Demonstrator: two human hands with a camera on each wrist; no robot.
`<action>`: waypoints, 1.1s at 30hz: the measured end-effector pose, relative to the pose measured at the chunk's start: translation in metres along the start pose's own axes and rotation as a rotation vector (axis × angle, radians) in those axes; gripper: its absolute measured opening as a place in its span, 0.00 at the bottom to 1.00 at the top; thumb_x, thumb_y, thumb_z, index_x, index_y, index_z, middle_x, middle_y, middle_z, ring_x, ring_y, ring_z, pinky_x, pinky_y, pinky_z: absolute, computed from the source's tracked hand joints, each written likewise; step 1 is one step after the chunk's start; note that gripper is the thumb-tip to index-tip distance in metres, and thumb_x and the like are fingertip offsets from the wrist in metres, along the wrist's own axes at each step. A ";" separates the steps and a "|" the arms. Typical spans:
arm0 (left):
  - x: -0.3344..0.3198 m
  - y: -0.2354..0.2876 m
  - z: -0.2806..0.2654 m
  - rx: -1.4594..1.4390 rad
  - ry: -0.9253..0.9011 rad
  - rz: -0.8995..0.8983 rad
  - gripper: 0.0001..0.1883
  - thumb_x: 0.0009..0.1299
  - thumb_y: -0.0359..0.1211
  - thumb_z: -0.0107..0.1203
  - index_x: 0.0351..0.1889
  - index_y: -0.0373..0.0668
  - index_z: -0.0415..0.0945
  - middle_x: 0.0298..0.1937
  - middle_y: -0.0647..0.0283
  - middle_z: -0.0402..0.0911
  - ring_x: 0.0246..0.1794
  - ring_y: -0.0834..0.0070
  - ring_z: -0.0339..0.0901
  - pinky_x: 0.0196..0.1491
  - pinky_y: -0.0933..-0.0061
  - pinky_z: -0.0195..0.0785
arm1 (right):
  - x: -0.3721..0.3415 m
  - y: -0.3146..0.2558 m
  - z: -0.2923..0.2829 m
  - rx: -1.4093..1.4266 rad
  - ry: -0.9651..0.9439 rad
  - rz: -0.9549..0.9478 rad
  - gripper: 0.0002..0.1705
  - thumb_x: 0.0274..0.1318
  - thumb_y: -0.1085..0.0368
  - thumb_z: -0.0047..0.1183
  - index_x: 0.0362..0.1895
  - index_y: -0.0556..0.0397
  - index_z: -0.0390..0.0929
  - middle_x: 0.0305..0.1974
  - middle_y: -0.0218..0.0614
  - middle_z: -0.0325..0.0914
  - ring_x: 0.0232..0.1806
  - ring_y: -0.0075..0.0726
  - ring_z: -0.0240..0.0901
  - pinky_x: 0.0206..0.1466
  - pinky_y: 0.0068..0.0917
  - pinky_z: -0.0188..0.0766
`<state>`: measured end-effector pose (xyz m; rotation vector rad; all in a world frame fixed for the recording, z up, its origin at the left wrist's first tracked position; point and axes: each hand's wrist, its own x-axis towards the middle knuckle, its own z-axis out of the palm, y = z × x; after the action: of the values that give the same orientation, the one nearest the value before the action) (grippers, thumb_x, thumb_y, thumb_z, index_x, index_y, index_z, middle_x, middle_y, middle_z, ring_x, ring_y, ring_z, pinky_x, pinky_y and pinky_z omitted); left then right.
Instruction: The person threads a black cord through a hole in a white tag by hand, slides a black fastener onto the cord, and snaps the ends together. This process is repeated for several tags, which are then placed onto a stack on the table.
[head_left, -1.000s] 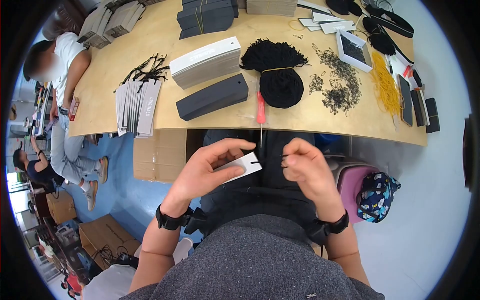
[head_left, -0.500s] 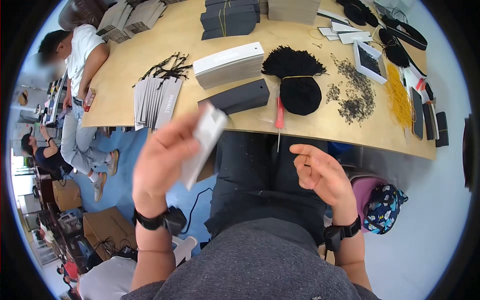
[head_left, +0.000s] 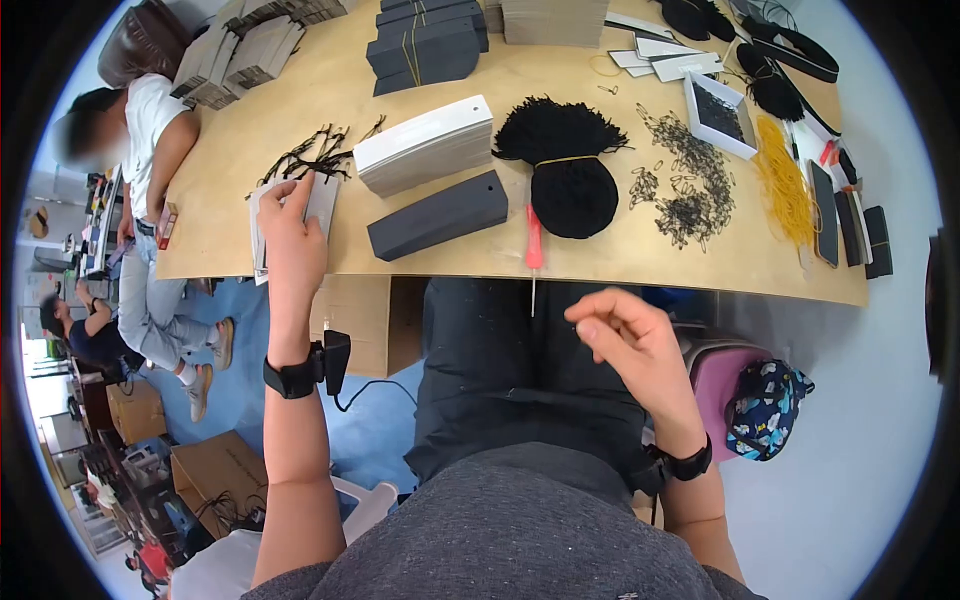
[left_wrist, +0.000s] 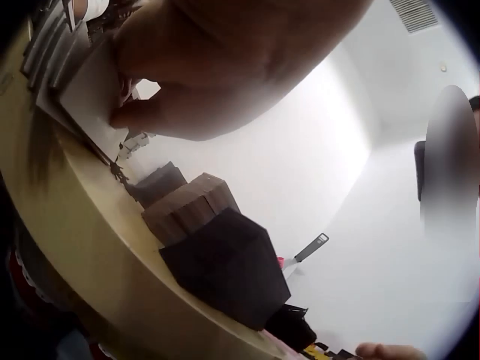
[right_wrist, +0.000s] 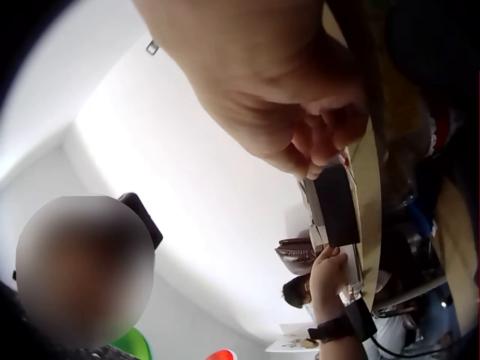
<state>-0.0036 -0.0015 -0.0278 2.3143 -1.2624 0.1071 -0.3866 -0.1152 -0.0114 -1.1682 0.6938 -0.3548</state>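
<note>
My left hand (head_left: 292, 232) is over the pile of pale hang tags (head_left: 322, 205) at the table's left front, fingers reaching onto the top tags. Black cords (head_left: 318, 150) spread from the far end of that pile. In the left wrist view, my thumb tip touches the near face of a pale tag (left_wrist: 91, 97), and the other fingers are partly hidden behind the hand. My right hand (head_left: 640, 350) hovers before the table edge, over the lap, its fingers loosely bent and holding nothing. A red-handled tool (head_left: 534, 238) lies nearest it, its thin metal shaft jutting past the edge.
Right of the pile stand a white tag stack (head_left: 425, 150) and a black tag stack (head_left: 438, 216). Beyond are a black cord bundle (head_left: 572, 195), scattered small pins (head_left: 690, 205), an open white box (head_left: 742, 145) and yellow cords (head_left: 783, 190). A person (head_left: 160, 125) sits at the left.
My left hand carried a pale tag from over the lap up and left to the pile. My right hand let go of a black cord and stayed over the lap.
</note>
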 end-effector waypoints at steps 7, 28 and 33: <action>-0.049 0.086 -0.023 0.017 0.366 0.101 0.23 0.65 0.20 0.54 0.60 0.42 0.78 0.60 0.53 0.71 0.60 0.59 0.69 0.63 0.62 0.61 | 0.045 -0.013 0.005 -0.885 0.547 -0.744 0.08 0.51 0.74 0.65 0.38 0.53 0.82 0.32 0.34 0.72 0.26 0.36 0.71 0.30 0.30 0.68; -0.067 0.178 0.027 -1.617 -0.939 -0.625 0.22 0.81 0.42 0.46 0.61 0.32 0.73 0.41 0.60 0.83 0.39 0.76 0.78 0.46 0.75 0.71 | -0.005 0.007 0.039 -1.178 0.074 -1.052 0.11 0.41 0.68 0.59 0.33 0.54 0.77 0.28 0.31 0.65 0.28 0.34 0.67 0.29 0.29 0.62; -0.072 0.170 0.033 -1.544 -0.874 -0.574 0.16 0.79 0.35 0.51 0.56 0.32 0.78 0.33 0.66 0.79 0.29 0.84 0.66 0.34 0.83 0.61 | -0.009 0.020 0.041 -1.097 -0.126 -0.976 0.10 0.44 0.68 0.58 0.34 0.53 0.77 0.29 0.30 0.65 0.29 0.33 0.67 0.31 0.29 0.63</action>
<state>-0.1865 -0.0371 -0.0121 1.1132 -0.4405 -1.5773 -0.3684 -0.0730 -0.0176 -2.5453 0.0957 -0.7378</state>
